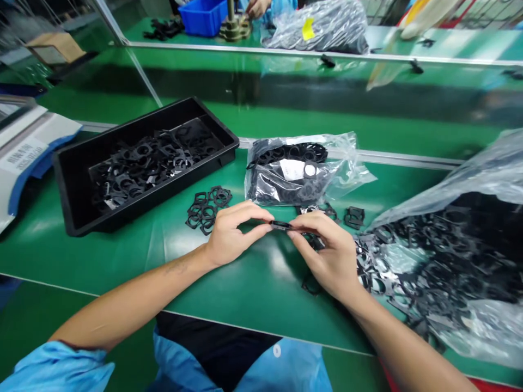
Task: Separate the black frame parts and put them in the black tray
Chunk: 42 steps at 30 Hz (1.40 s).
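My left hand [231,231] and my right hand [329,253] meet over the green table, both pinching one small flat black plastic part [281,224] between thumb and fingers. A small heap of joined black ring-shaped parts [207,208] lies just beyond my left hand. More loose black parts [354,216] lie behind my right hand. A large open clear bag full of black parts [445,261] spills out to the right of my right hand.
A black tray [71,179] with several black parts stands at the left. A smaller clear bag of parts [298,171] lies behind my hands. A white and blue machine [24,147] is at the far left. Another person's hand [256,7] works near a blue bin [204,15] across the belt.
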Tool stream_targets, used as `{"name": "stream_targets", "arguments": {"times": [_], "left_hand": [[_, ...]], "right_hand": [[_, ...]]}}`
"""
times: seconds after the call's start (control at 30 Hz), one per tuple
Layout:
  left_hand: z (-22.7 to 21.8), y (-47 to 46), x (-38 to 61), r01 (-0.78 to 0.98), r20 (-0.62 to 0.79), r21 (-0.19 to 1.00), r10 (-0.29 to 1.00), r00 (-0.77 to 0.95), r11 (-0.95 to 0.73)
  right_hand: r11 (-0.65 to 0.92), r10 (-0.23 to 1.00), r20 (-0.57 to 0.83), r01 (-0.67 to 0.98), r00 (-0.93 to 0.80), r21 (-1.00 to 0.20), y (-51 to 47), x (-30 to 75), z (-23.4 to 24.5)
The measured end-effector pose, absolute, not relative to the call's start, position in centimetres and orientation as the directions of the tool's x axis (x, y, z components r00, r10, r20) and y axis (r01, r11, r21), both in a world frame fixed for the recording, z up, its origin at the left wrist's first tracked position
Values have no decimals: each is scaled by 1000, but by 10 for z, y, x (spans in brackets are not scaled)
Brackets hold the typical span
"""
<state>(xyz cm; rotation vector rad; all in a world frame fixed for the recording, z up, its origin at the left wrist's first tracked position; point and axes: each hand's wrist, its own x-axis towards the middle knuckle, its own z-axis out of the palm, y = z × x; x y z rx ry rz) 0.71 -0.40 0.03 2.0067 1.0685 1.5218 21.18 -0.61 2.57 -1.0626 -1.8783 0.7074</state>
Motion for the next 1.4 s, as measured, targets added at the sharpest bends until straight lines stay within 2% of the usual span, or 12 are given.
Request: {"name": "stream_targets", "arguments": {"times": [0.47, 0.9, 1.2, 1.4], "left_hand": [[-2, -9, 8, 251, 691, 654, 698, 187, -714], [-1, -8, 8, 253, 706, 620, 669, 232, -742], [0, -9, 8, 295, 633, 706, 760, 146, -644], [-2, -9, 11, 214, 470, 851, 878, 96, -479]], "right_hand": [[424, 897, 327, 368, -297, -828, -4, 213, 21], [515, 852, 416, 367, -317, -774, -3, 212, 22], [409, 907, 350, 297, -232, -863, -8, 211, 20], [193, 963, 156, 155, -221, -969, -7, 209, 21]]}}
